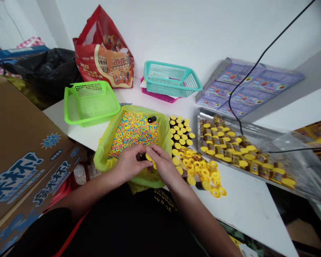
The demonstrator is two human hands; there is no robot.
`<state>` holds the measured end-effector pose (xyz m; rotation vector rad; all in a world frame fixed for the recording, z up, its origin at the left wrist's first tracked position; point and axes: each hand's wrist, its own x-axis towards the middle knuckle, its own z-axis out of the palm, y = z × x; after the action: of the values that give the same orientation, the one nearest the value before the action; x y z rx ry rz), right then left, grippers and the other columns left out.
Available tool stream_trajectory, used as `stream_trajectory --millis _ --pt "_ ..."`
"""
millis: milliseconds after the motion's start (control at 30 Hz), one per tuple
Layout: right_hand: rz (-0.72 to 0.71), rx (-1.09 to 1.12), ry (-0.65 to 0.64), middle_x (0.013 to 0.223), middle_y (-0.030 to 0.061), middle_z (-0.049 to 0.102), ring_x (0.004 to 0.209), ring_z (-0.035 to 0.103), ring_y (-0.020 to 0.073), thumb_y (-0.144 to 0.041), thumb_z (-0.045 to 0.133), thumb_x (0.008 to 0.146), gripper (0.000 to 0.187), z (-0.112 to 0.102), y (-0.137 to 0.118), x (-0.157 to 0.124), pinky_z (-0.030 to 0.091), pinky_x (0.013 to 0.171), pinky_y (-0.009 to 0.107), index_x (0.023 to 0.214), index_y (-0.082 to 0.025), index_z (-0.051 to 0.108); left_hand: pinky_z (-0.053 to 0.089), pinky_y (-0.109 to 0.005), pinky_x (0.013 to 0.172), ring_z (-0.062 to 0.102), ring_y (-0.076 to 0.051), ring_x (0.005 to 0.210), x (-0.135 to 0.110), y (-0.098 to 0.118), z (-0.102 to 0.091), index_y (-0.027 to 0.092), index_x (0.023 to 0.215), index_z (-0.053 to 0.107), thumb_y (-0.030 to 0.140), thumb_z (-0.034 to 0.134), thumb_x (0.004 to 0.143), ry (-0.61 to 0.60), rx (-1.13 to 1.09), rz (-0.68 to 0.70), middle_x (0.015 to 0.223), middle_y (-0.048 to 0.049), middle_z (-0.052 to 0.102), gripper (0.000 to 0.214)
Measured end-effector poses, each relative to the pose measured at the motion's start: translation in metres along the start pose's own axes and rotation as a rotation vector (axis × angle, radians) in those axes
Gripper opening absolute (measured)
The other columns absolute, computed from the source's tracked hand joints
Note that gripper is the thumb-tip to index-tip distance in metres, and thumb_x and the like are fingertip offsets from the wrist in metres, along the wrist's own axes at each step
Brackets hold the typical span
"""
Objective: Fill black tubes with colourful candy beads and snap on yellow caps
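Here we go, a long white table (246, 217) with a big printed cardboard box (24, 153) crowding in on the left and a red printed bag (104, 57) propped at the far edge! On the right, a metal tray (211, 116) is packed with small yellow-capped cylinders (238, 153), and printed cards (246, 89) lean behind it. At the far side sit a lime-green basket (91, 103) and a teal basket (171, 80), the teal one perched over a pink basket (157, 94). Dead centre, a yellow-green plastic bag (104, 160) holds a heap of multicoloured beads (132, 135), with a black tube (151, 119) lying on top. Just right of it, yellow caps (200, 171) spread in rows and loose clusters. Now the action, above the bag's near side: the right hand (163, 164) has its grip pressed together, pinching a yellow cap (149, 157). The left hand (130, 162) curls in right beside it, touching that cap, a dark piece tucked at its fingers; its exact hold is hidden!
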<state>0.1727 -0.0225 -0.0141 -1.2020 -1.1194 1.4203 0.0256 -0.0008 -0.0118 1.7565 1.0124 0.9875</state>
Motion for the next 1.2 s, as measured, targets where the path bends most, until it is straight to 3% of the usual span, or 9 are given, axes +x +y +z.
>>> stream_trajectory --millis 133,233,300,400,533,800,1067,1200 --pt "0.053 -0.012 -0.012 0.063 -0.0033 0.058 0.047 0.056 0.0127 -0.062 0.065 0.085 0.038 0.002 -0.002 -0.001 0.034 0.037 0.023 0.083 -0.024 0.061 0.039 -0.025 0.055 0.052 -0.012 0.058 -0.003 -0.003 0.0 0.018 0.074 0.062 0.026 0.081 0.073 -0.025 -0.1 -0.038 0.067 0.0014 0.063 0.02" --pt "0.073 -0.063 0.0 0.063 -0.0027 0.06 0.046 0.056 0.0137 -0.063 0.063 0.085 0.04 0.002 -0.007 -0.002 0.035 0.038 0.024 0.08 -0.024 0.061 0.038 -0.026 0.055 0.051 -0.013 0.059 -0.005 -0.002 -0.002 0.019 0.074 0.062 0.032 0.081 0.074 -0.012 -0.102 -0.019 0.066 0.0012 0.062 0.024" --pt "0.01 -0.158 0.035 0.064 -0.0016 0.061 0.051 0.057 0.0149 -0.062 0.065 0.083 0.039 0.002 -0.011 -0.003 0.04 0.043 0.026 0.079 -0.023 0.063 0.038 -0.026 0.057 0.05 -0.013 0.061 -0.006 -0.001 -0.003 0.019 0.073 0.062 0.034 0.081 0.074 0.018 -0.065 0.01 0.067 0.0011 0.061 0.025" --pt "-0.197 -0.284 0.182 0.065 -0.0018 0.06 0.059 0.055 0.0144 -0.054 0.073 0.078 0.035 0.002 -0.012 -0.003 0.044 0.054 0.027 0.07 -0.022 0.062 0.037 -0.027 0.061 0.049 -0.014 0.065 -0.007 -0.001 -0.006 0.019 0.072 0.062 0.036 0.081 0.074 0.055 -0.01 0.058 0.067 0.0015 0.059 0.026" --pt "-0.237 -0.215 0.235 0.058 -0.0037 0.053 0.055 0.047 0.0129 -0.054 0.08 0.071 0.039 0.0 -0.007 0.0 0.039 0.053 0.027 0.062 -0.022 0.059 0.035 -0.025 0.057 0.045 -0.011 0.061 -0.007 -0.004 -0.004 0.018 0.07 0.061 0.045 0.083 0.074 0.031 -0.063 0.037 0.065 0.0026 0.057 0.035" --pt "-0.197 -0.118 0.293 0.059 -0.0022 0.059 0.056 0.051 0.014 -0.048 0.082 0.069 0.032 0.004 -0.002 0.001 0.042 0.054 0.028 0.063 -0.022 0.064 0.038 -0.024 0.054 0.047 -0.01 0.057 -0.008 -0.008 -0.002 0.018 0.071 0.058 0.045 0.085 0.071 -0.069 -0.308 -0.125 0.064 0.004 0.056 0.038" --pt "-0.405 -0.54 0.178 0.07 -0.0001 0.065 0.066 0.06 0.0166 -0.039 0.077 0.079 0.014 -0.004 -0.021 -0.011 0.046 0.061 0.03 0.078 -0.025 0.075 0.035 -0.026 0.059 0.048 -0.013 0.063 -0.011 -0.004 -0.006 0.018 0.071 0.06 0.034 0.077 0.079 0.066 -0.021 0.08 0.066 0.0022 0.056 0.025" --pt "-0.458 -0.558 0.179 0.071 -0.0003 0.065 0.066 0.061 0.0165 -0.032 0.078 0.077 0.01 -0.005 -0.021 -0.011 0.048 0.06 0.03 0.085 -0.026 0.076 0.035 -0.025 0.058 0.047 -0.012 0.062 -0.009 -0.005 -0.005 0.018 0.071 0.058 0.034 0.075 0.081 0.083 -0.022 0.115 0.067 0.0023 0.055 0.025"
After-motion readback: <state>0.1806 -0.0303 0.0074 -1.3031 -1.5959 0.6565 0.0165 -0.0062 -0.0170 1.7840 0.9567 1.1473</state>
